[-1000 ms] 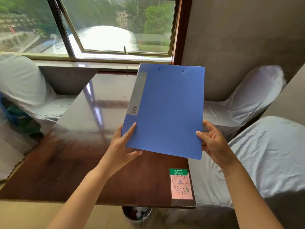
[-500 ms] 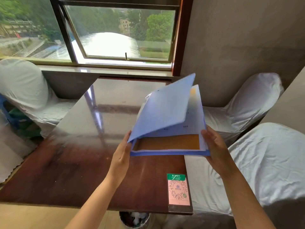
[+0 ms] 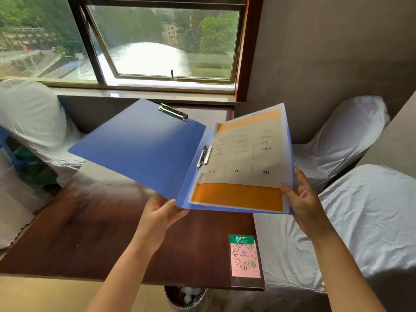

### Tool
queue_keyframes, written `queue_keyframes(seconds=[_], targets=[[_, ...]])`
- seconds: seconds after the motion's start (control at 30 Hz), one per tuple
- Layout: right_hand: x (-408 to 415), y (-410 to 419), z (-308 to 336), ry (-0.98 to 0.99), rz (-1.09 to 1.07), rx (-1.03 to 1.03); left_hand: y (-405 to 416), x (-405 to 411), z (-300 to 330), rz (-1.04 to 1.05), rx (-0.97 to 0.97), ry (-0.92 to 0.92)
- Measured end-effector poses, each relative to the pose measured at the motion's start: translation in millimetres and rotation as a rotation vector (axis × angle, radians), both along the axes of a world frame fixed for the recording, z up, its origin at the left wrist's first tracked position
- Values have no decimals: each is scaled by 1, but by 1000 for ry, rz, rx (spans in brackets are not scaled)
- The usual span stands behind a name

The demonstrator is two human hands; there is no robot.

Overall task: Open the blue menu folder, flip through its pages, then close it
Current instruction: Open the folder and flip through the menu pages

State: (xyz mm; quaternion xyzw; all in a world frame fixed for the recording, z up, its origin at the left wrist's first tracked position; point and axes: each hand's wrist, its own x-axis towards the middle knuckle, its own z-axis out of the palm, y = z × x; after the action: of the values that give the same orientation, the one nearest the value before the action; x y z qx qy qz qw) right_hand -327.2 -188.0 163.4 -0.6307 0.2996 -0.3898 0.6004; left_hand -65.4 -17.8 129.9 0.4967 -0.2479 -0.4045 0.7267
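The blue menu folder (image 3: 144,145) is held open in the air above the brown table (image 3: 94,233). Its cover lies spread to the left, with a metal clip (image 3: 173,111) at its top edge. On the right side a white menu page (image 3: 245,158) with orange bands and prices shows, clamped by a second clip (image 3: 204,155) at the spine. My left hand (image 3: 161,216) supports the folder from below near the spine's bottom edge. My right hand (image 3: 302,199) grips the lower right corner of the page side.
A QR code card (image 3: 245,257) lies at the table's near right corner. White-covered chairs stand at the left (image 3: 29,118) and right (image 3: 351,136). A window (image 3: 166,43) is behind the table. A bin (image 3: 185,296) sits under the table's front edge.
The folder went from shut to fully open: the cover swung out to the left, uncovering the first menu page. My left hand slid under the spine; my right hand stayed at the right edge.
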Motion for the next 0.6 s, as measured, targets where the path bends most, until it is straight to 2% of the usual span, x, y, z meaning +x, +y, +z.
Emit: queue_keyframes(seconds=[0.27,0.47,0.6], targets=[[4,-2,2,126,55,-59,3,-4,-28,96,46,276],[7,-5,3,170,27,-97,7,-2,-32,28,92,315],[7,-8,-1,284,42,-49,6,-7,-35,159,61,358]])
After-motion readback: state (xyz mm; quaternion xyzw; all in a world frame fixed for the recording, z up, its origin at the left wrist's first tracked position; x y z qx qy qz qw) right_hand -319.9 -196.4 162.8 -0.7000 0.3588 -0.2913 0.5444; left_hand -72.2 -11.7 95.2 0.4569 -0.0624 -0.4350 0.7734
